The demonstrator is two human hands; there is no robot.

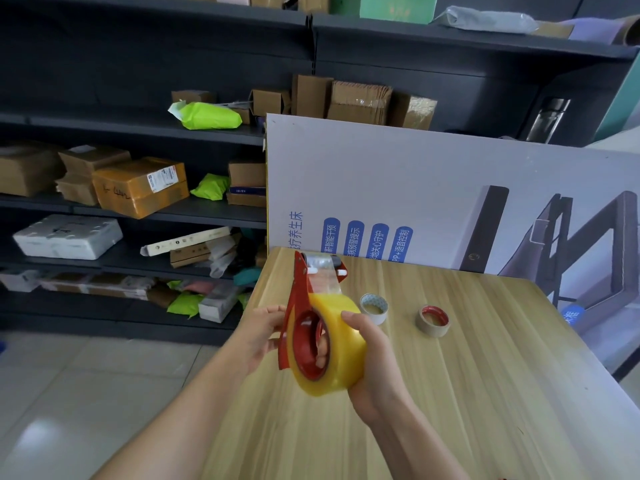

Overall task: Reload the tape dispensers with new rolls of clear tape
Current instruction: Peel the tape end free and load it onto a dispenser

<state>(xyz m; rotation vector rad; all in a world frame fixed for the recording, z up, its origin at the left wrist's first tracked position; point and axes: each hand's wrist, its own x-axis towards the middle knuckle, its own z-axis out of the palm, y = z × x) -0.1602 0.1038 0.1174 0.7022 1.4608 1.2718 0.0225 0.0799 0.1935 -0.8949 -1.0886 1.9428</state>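
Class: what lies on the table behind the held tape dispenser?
A white roll and a red-lined roll, nearly spent, lie apart on the table. The tape dispenser, left hand and right hand hide the tabletop beneath them.

Forearms extended; left hand (265, 336) pinches dispenser (300, 289); right hand (375, 368) cups tape roll (341, 344).

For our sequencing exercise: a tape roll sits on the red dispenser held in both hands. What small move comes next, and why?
Probably pull the tape strip snug over the roller: the roll already sits on the dispenser, the right hand grips the roll, the left hand holds the dispenser, and the strip reaches that roller.
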